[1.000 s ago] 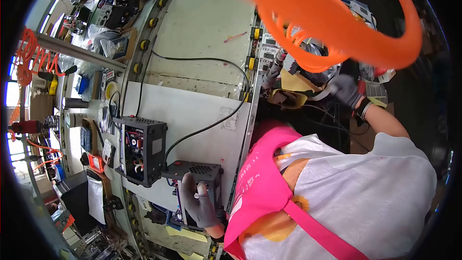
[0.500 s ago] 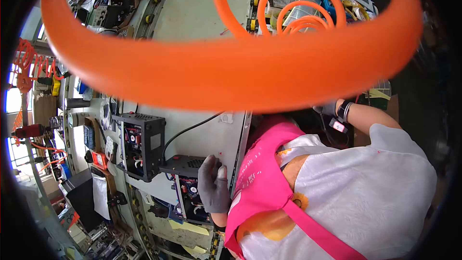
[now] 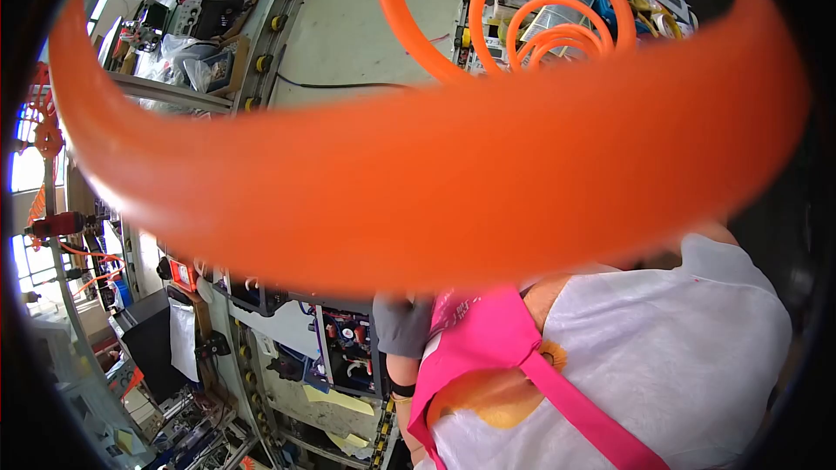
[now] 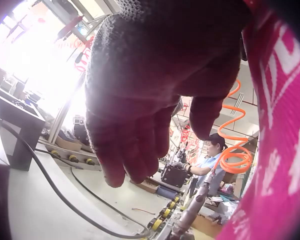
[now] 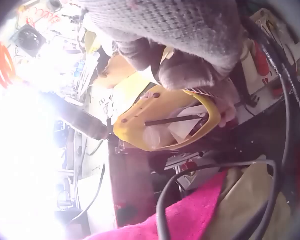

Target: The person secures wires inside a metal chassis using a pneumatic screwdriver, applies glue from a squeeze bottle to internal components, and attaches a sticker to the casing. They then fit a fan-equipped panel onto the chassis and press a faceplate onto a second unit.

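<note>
My gloved left hand point(image 3: 402, 326) is beside an open-sided black device point(image 3: 347, 344) in the head view. In the left wrist view the hand point(image 4: 145, 85) hangs with relaxed fingers, holding nothing, above a black cable point(image 4: 57, 187) on the worktop. An orange hose point(image 3: 435, 183) crosses the head view and hides my right hand. The right wrist view shows that gloved hand point(image 5: 175, 45) with bent fingers over a yellow open container point(image 5: 145, 117) with pale pieces and a dark rod inside. Whether the fingers grip anything is unclear. A dark cable point(image 5: 287, 120) runs beside it.
Another black device point(image 3: 252, 296) is partly hidden by the hose. Roller rails point(image 3: 277, 23) border the worktop point(image 3: 357, 26). A metal air tool point(image 4: 192, 212) stands near the rail. Beyond it is another person point(image 4: 210, 162). Loops of cable point(image 5: 165, 200) hang near the pink apron point(image 5: 190, 205).
The orange hose has swung lower across the head view, covering my right hand and part of the left. My left hand has shifted slightly right from the device.
</note>
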The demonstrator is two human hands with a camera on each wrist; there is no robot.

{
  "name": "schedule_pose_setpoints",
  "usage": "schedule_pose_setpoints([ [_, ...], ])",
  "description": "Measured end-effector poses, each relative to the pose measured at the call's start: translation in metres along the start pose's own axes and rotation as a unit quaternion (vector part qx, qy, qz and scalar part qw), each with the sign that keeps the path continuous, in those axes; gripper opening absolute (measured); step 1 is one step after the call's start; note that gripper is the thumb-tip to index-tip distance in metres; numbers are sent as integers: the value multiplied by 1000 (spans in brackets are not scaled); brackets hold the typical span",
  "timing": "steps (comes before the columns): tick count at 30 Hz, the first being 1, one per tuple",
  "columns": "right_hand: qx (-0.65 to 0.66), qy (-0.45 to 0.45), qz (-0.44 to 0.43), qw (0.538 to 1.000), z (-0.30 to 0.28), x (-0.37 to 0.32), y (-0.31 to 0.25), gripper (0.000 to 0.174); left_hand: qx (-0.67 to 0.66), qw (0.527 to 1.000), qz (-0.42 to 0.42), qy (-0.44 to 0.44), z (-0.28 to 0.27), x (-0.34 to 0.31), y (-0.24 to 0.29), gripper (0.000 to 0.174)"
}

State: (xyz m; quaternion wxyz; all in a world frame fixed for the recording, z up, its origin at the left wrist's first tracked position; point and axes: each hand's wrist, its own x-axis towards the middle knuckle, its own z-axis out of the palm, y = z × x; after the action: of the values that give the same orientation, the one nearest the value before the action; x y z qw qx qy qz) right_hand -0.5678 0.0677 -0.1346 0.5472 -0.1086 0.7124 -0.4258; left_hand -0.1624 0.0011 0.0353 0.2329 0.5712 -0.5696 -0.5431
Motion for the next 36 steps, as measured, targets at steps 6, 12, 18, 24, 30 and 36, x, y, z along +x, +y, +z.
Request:
schedule_pose_setpoints([
  [6,100,-229,-118,961,-2,-33,-80,33,58,992,84,-80,19,34,33,43],
  [12,196,-315,-180,911,53,-68,-149,55,76,965,217,-125,56,66,50,45],
  [18,193,-254,-190,928,45,-48,-129,41,118,929,323,-138,87,92,66,46],
  [24,236,-167,-103,952,49,-64,-117,28,74,918,288,-264,131,114,50,65],
  [30,241,-253,-162,923,55,-76,-125,26,-59,919,205,-330,151,114,52,81],
  [36,133,-240,-226,934,49,-69,-123,30,-145,913,105,-367,176,129,3,88],
])
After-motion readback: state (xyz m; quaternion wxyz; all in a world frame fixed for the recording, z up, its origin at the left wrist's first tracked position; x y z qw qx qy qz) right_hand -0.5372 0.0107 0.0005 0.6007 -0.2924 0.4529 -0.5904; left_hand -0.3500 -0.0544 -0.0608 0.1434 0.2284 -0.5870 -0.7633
